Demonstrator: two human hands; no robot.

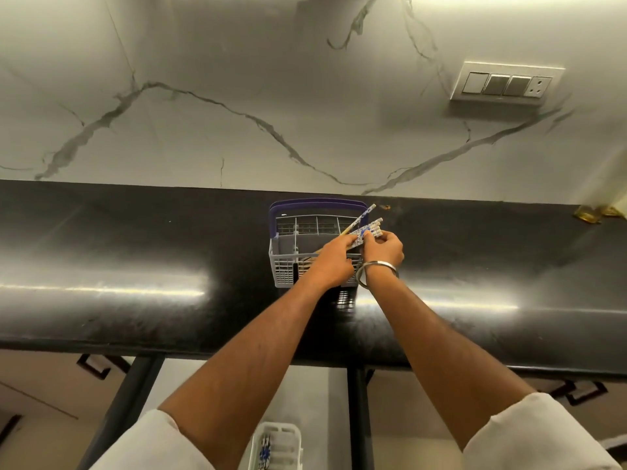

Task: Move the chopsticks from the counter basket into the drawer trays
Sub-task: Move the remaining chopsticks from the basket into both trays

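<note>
A grey mesh cutlery basket point(282, 266) with a purple handle stands on the black counter near the wall. Both my hands are over its right half. My left hand point(334, 257) and my right hand point(383, 247) together grip a bundle of white chopsticks with blue print point(368, 228); their ends point up and to the right. One more chopstick point(361, 217) sticks out above the bundle. Far below, at the bottom edge, a white drawer tray point(288, 435) holds a few patterned chopsticks.
The glossy black counter point(135, 266) runs across the view with a rounded front edge. Behind it rises a white marble wall with a switch plate point(505, 84). A gold object point(592, 213) lies at the far right. Dark cabinet frames stand below the counter.
</note>
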